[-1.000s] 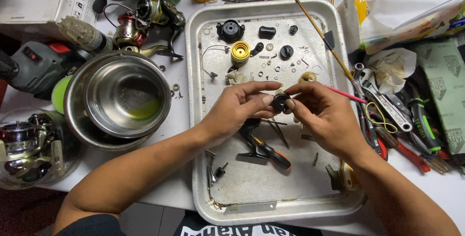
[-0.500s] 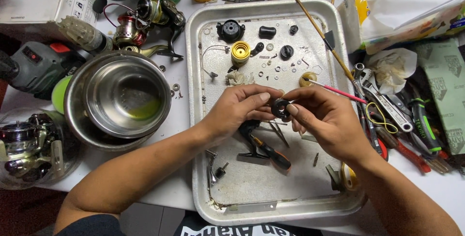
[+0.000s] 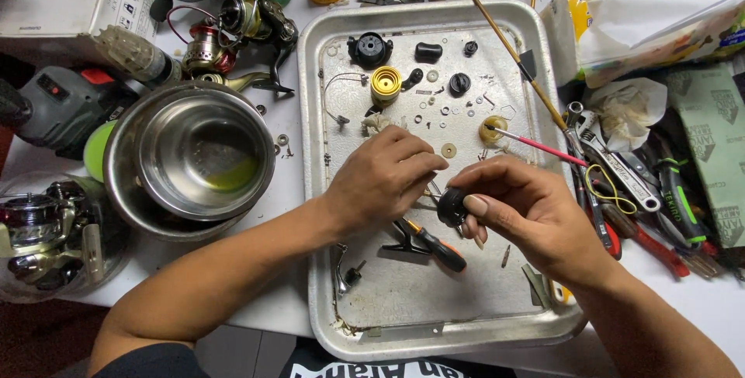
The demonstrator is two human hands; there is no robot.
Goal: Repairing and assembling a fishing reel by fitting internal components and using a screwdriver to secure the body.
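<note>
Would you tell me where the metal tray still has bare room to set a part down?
Barest: the tray's near end, between the orange-handled screwdriver and the front rim. Its far half is crowded around the yellow spool. Right of the tray, tools pile up.

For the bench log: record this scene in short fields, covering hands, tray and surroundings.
Left hand: fingertips pinched beside the black part, over the tray
Right hand: holds small round black part
Tray: metal, scattered with washers and black pieces, a yellow spool, a screwdriver
Left of tray: steel bowl
Right of tray: hand tools
</note>
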